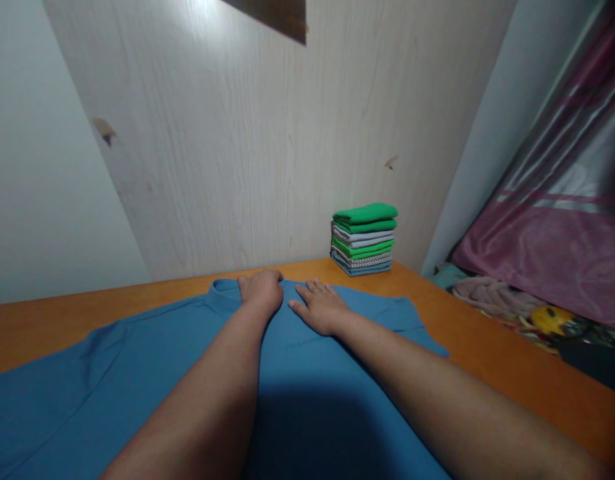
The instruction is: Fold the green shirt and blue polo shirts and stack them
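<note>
A blue T-shirt (307,373) lies spread out on the orange-brown tabletop, its collar (222,288) towards the wall and its sleeves out to both sides. At the right part of the neckline, my left hand (261,290) is closed on the cloth, fingers bent and partly hidden behind the back of the hand. My right hand (321,308) rests flat and open on the shirt near its right shoulder, fingers apart. My forearms cover part of the shirt's front, and a dark shadow falls across its lower middle.
A neat stack of folded clothes (364,240), green, grey, patterned and blue, stands at the table's back right against the pale wood-grain panel (237,167). Beyond the table's right edge are a shiny pink curtain (552,247) and a heap of cloths with a yellow item (552,321).
</note>
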